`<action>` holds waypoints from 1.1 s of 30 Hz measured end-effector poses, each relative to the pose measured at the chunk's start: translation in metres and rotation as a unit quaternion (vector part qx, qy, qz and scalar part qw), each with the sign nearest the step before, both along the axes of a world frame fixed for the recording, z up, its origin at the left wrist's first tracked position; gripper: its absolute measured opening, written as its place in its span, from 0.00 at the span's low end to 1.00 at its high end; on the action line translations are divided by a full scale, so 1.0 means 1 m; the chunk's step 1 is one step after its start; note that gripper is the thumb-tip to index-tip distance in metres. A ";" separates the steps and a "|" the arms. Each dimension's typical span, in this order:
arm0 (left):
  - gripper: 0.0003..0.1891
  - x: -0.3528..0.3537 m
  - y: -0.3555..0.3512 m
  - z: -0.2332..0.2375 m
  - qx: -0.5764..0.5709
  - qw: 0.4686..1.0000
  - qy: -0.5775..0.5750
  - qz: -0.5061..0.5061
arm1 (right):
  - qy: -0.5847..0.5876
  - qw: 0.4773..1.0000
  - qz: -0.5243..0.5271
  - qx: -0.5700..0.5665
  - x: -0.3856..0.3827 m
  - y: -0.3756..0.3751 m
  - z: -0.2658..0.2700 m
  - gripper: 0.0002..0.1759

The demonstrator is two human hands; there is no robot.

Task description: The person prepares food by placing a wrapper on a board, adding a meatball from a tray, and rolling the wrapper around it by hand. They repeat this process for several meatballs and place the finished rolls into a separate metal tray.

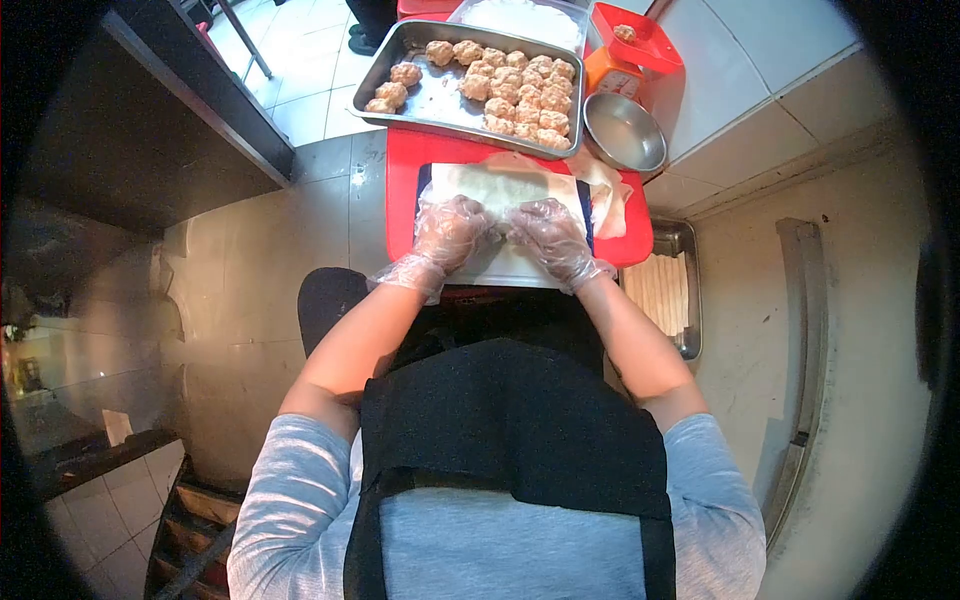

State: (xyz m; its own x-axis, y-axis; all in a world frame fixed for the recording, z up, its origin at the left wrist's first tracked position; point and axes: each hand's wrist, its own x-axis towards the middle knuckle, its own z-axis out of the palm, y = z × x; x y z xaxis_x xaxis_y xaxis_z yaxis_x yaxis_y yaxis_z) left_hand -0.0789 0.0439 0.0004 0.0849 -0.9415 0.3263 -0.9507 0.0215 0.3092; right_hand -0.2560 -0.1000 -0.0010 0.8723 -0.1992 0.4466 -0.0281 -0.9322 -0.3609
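Note:
Both my hands wear clear plastic gloves and work close together over a white board (515, 268) with dark sides. A thin pale wrapper sheet (500, 185) lies flat on it. My left hand (453, 232) is closed, its fingertips curled at the near part of the sheet. Facing it, my right hand (550, 238) pinches at the sheet too. The gloved fingers hide what lies right under them. Beyond the board, a metal tray (430, 95) holds many lumpy, light-brown balls of filling (530, 90), packed on its right side, with a few loose at the left.
A red stool top (400, 200) carries the board. More thin sheets (607, 200) hang at its right. Close by stand a metal bowl (625, 132) and an orange scale (612, 75) with a red pan (640, 38). A lower metal tray (690, 300) sits beside the wall.

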 end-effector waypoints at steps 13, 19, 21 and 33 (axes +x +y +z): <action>0.07 0.008 -0.022 0.013 -0.011 0.999 -0.024 0.023 | -0.031 0.999 -0.010 -0.020 0.010 -0.006 0.000 0.07; 0.06 0.010 -0.033 -0.009 -0.086 0.996 -0.012 0.021 | -0.015 0.998 -0.034 -0.043 0.022 -0.024 -0.007 0.12; 0.07 0.017 -0.043 -0.007 -0.040 0.998 -0.023 0.031 | -0.045 0.998 -0.021 -0.040 0.019 -0.023 -0.009 0.12; 0.09 0.060 -0.019 0.003 0.071 0.994 -0.038 -0.067 | 0.061 0.996 0.023 -0.054 0.000 -0.059 0.009 0.14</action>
